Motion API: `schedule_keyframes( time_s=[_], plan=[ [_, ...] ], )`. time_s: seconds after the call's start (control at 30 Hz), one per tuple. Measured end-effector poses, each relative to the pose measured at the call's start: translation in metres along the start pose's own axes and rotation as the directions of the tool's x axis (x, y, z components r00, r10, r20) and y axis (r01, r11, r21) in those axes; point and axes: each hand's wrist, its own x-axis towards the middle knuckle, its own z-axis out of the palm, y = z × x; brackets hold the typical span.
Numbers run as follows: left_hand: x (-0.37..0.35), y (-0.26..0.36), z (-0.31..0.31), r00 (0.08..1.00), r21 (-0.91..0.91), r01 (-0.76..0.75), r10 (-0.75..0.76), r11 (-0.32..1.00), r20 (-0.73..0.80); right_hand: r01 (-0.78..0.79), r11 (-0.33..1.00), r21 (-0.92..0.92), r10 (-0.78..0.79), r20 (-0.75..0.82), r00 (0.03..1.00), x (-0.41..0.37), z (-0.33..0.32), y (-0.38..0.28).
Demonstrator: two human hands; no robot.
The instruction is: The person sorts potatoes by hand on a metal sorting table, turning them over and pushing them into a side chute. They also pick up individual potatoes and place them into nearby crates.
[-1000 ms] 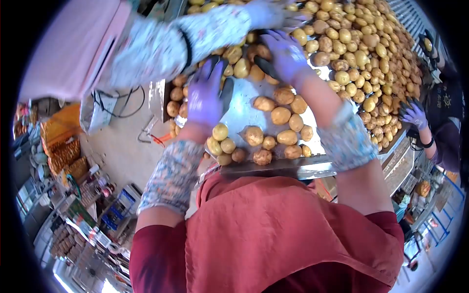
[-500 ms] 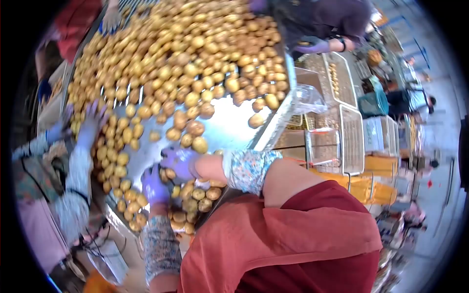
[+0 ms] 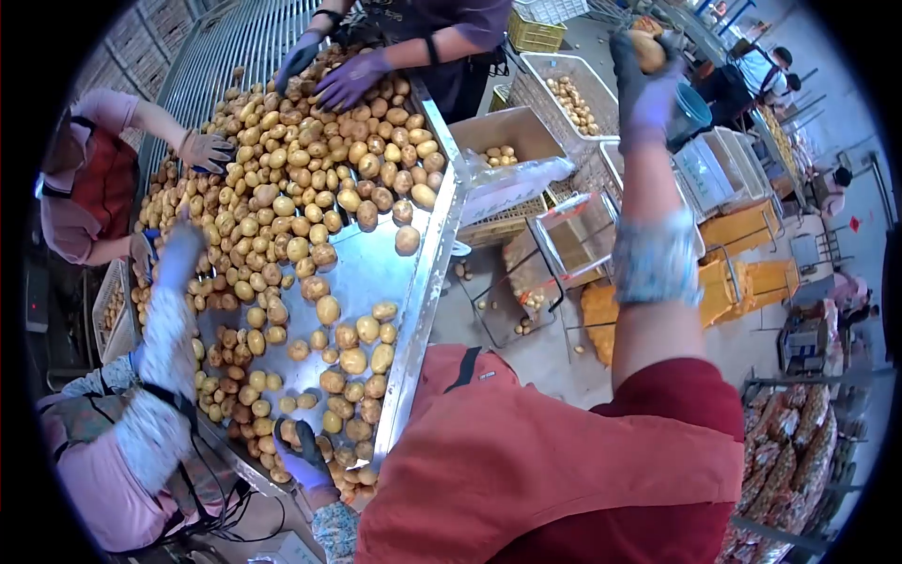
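Right grip (image 3: 650,94): raised well clear of the counter (image 3: 362,258), curled firmly around one potato
Held potato (image 3: 646,52): sits up among dark gloved fingers; judged light, stiff, easy to carry one-handed
Best hold: around the broad middle, with thumb opposite fingers; probably less secure by the rounded ends, liable to roll out
Skin: looks smooth, partly shiny, so perhaps slick; likely to scuff or bruise if dropped
Left grip (image 3: 306,466): bent, with thumb apart from fingers, down at the counter's lower end; cannot tell whether pinching anything
Loose potatoes (image 3: 283,205): heaped thickly toward the far end, scattered thinly nearer; likely to roll if nudged, best lifted singly
Co-worker's purple glove (image 3: 352,80): rests on the far heap
Cardboard box (image 3: 526,127): stands just beside the counter, with potatoes inside
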Motion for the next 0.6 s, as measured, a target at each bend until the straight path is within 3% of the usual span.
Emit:
schedule_keyframes(
  time_s=[0.07,0.1,0.13,0.17,0.2,0.27,0.3,0.33,0.37,0.4,0.43,0.47,0.5,0.53,0.57,0.6],
  plan=[
    [-0.010,0.033,0.009,0.999,-0.109,-0.041,0.041,0.993,0.001,-0.238,0.954,-0.182,0.188,-0.252,0.949,-0.002,-0.009,0.050],
    [-0.013,0.048,0.018,1.000,-0.253,0.001,-0.003,0.967,-0.008,0.197,0.814,-0.547,-0.258,-0.035,0.966,-0.021,-0.010,0.080],
    [-0.015,0.061,0.025,0.999,-0.265,-0.051,0.046,0.963,-0.024,0.030,0.975,-0.221,0.024,0.237,0.971,-0.075,0.007,0.083],
    [-0.017,0.074,0.033,0.996,-0.267,-0.092,0.085,0.959,-0.035,-0.441,0.896,0.041,0.359,0.517,0.777,-0.128,0.024,0.085],
    [-0.019,0.089,0.042,0.991,-0.265,-0.131,0.123,0.955,-0.045,-0.755,0.655,-0.018,0.575,0.660,0.483,-0.182,0.041,0.088],
    [-0.038,0.145,0.060,0.975,-0.167,-0.198,0.211,0.966,0.063,-0.941,0.270,-0.204,0.540,0.841,-0.027,-0.285,0.049,-0.004],
    [-0.038,0.148,0.078,0.960,-0.307,-0.106,0.178,0.946,0.218,-0.926,0.313,-0.213,0.429,0.901,-0.062,-0.307,0.042,-0.030],
    [-0.042,0.150,0.090,0.914,-0.300,-0.210,0.296,0.931,0.278,-0.910,0.358,-0.209,0.310,0.946,-0.096,-0.329,0.035,-0.057],
    [-0.047,0.151,0.101,0.850,-0.309,-0.310,0.408,0.899,0.333,-0.975,0.193,-0.111,0.224,0.972,-0.067,-0.362,0.035,-0.025],
    [-0.055,0.155,0.107,0.711,-0.159,-0.594,0.607,0.789,0.354,-0.984,0.162,-0.072,0.187,0.982,-0.041,-0.376,0.033,-0.014],
    [-0.064,0.167,0.106,0.747,-0.250,-0.484,0.545,0.838,0.381,-0.991,0.129,-0.036,0.150,0.989,-0.016,-0.389,0.030,-0.004],
    [-0.071,0.175,0.101,0.779,-0.335,-0.363,0.481,0.869,0.403,-0.975,0.210,0.069,0.169,0.980,0.106,-0.389,0.014,0.008],
    [-0.073,0.172,0.097,0.770,-0.284,-0.403,0.491,0.870,0.408,-0.941,0.296,0.165,0.185,0.956,0.226,-0.389,-0.002,0.020],
    [-0.068,0.169,0.093,0.751,-0.247,-0.454,0.517,0.856,0.411,-0.665,0.731,-0.155,0.433,0.858,0.275,-0.361,-0.018,0.006],
    [-0.063,0.168,0.083,0.699,-0.147,-0.571,0.572,0.808,0.429,-0.722,0.690,-0.054,0.485,0.775,0.405,-0.327,-0.029,0.006],
    [-0.059,0.127,0.087,0.648,-0.200,-0.659,0.682,0.725,0.339,-0.747,0.662,0.068,0.525,0.668,0.527,-0.292,-0.040,0.006]
  ],
)
